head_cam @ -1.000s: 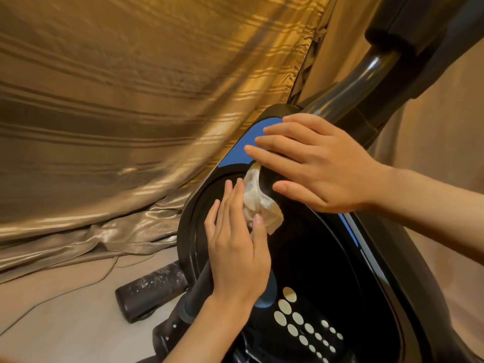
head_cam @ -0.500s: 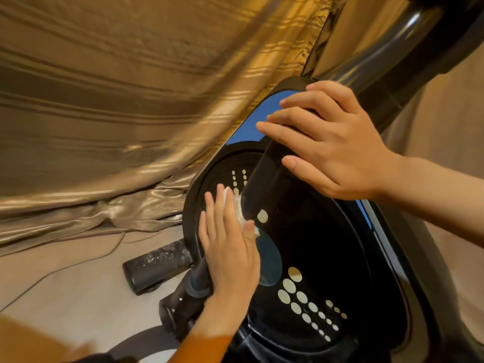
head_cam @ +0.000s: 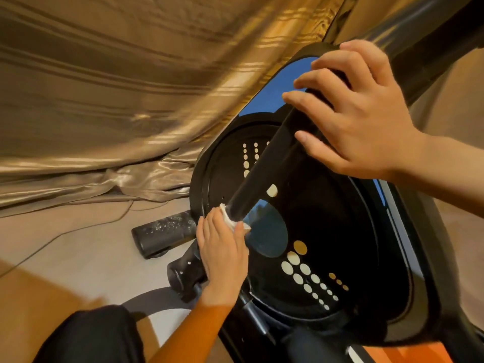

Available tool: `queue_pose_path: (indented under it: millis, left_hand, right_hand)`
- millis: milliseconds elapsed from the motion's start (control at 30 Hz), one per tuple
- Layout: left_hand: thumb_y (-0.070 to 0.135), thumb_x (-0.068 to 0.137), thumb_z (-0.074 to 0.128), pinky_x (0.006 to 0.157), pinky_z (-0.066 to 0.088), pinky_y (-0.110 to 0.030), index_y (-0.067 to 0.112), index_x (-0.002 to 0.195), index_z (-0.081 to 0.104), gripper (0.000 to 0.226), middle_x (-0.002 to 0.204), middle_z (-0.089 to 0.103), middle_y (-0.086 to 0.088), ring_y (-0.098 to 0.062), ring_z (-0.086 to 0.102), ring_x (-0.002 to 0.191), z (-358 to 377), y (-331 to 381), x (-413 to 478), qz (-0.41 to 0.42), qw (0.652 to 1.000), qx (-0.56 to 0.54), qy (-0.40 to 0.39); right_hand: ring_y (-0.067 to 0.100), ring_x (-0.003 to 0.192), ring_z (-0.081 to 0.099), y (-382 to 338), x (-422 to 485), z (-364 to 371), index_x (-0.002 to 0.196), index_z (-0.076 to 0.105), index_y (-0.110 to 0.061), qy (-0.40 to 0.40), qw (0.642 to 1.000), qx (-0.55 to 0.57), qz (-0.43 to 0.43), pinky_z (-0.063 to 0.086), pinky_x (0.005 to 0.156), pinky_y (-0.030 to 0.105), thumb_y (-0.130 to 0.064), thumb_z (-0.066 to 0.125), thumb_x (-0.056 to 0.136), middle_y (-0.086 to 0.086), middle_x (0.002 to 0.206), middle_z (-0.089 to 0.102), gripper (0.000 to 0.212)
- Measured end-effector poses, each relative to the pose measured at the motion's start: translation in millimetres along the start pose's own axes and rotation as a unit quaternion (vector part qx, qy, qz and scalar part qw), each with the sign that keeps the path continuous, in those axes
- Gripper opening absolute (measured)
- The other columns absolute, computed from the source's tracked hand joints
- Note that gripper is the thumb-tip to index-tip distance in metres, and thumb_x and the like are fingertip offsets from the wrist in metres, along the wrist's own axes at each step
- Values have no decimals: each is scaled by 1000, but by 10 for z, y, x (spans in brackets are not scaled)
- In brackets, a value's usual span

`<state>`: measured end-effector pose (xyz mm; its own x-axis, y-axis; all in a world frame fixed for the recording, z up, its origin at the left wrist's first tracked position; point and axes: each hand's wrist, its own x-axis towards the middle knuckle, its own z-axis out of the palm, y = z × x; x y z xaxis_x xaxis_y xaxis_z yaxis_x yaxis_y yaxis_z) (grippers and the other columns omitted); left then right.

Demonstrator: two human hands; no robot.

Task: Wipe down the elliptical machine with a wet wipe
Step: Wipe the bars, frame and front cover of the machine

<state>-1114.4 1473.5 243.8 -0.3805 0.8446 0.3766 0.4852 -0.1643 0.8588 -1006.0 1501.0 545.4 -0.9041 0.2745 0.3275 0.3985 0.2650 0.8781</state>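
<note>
Glossy black plastic flywheel cover (head_cam: pixel 340 231); satin curtain (head_cam: pixel 104 87)

The 2 forearms are bare from wrist to the edge of view. The left hand (head_cam: pixel 222 255) and the right hand (head_cam: pixel 361 121) show short, neatly trimmed nails. Down at the lower left, 1 knee (head_cam: pixel 89 336) is covered in plain black cloth, softly wrinkled, seemingly trousers.

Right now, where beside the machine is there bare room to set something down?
Bare floor between the curtain hem and the dusty black foot, crossed by a thin cable. Crowded at the crank arm: left hand with wet wipe, right hand.
</note>
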Motion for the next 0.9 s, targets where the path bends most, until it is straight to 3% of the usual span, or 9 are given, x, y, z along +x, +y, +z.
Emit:
queue_pose_path:
  millis: [67, 167, 267, 367, 433, 533, 600, 767, 900]
  left_hand:
    - [62, 105, 8, 130, 14, -47, -1, 149, 43, 84, 152, 51, -21, -31, 38, 149, 63, -346, -133, -21, 998, 53, -41]
    - [60, 101, 16, 131, 0, -41, -1, 157, 30, 84, 165, 33, -21, -26, 17, 158, 56, -469, -195, -64, 994, 56, -72]
    - [52, 99, 26, 131, -2, -41, 1, 162, 15, 82, 172, 10, -15, -10, -14, 153, 9, -142, -175, -111, 991, -40, -57]
    - [55, 96, 25, 130, 0, -41, 7, 163, 12, 83, 172, 9, -10, 8, -27, 147, 46, 102, -97, -47, 995, -85, -17]
    - [50, 99, 33, 128, 4, -45, 11, 161, 16, 75, 170, 18, -12, 12, -25, 147, 88, -6, -106, -19, 997, -69, -8]
    - [32, 99, 63, 126, 19, -60, 1, 152, 35, 68, 163, 34, -21, -10, 1, 153, 128, -461, -231, -51, 998, -8, -18]
    - [21, 89, 79, 125, 21, -60, -5, 146, 44, 71, 160, 38, -26, -21, 15, 149, 161, -657, -299, -51, 998, 35, -31]
    - [37, 103, 54, 131, 7, -50, -4, 159, 22, 76, 170, 19, -21, -11, -9, 147, 56, -215, -206, -138, 989, -20, -51]
    - [57, 102, 30, 130, 8, -50, 0, 161, 13, 84, 169, 17, -20, -5, -12, 150, 28, 245, -59, -35, 997, -64, 4]
  right_hand:
    - [44, 128, 52, -31, 6, 36, 132, 59, -4, 15, 1000, -7, 16, 23, 118, 52, -46, 42, 102, 20, 130, 60, 54]
    - [43, 125, 53, -51, 6, 97, 126, 62, -4, 43, 999, -10, 23, 22, 116, 49, -46, 45, 101, 20, 124, 62, 52]
    - [44, 123, 54, -52, -1, 132, 124, 62, -3, 61, 998, -11, 17, 22, 115, 47, -45, 46, 100, 21, 123, 62, 51]
    - [42, 124, 51, -87, -4, 176, 121, 62, -3, 78, 996, -17, 35, 20, 116, 46, -44, 46, 99, 21, 121, 63, 50]
    - [42, 124, 49, -106, 2, 186, 119, 62, -3, 79, 996, -16, 39, 20, 117, 46, -45, 46, 99, 21, 119, 63, 49]
    - [40, 123, 49, -96, 1, 170, 116, 64, -3, 80, 996, -13, 35, 21, 116, 47, -45, 47, 98, 20, 118, 64, 49]
    - [40, 122, 52, -112, 2, 168, 114, 66, -4, 84, 996, -10, 33, 23, 116, 48, -46, 48, 97, 19, 117, 65, 49]
    - [39, 121, 50, -138, 11, 181, 110, 67, -5, 92, 995, -7, 42, 22, 116, 47, -45, 50, 96, 19, 115, 66, 46]
    - [38, 121, 48, -149, 21, 202, 108, 66, -4, 100, 994, -6, 44, 23, 115, 46, -44, 50, 95, 19, 113, 66, 45]
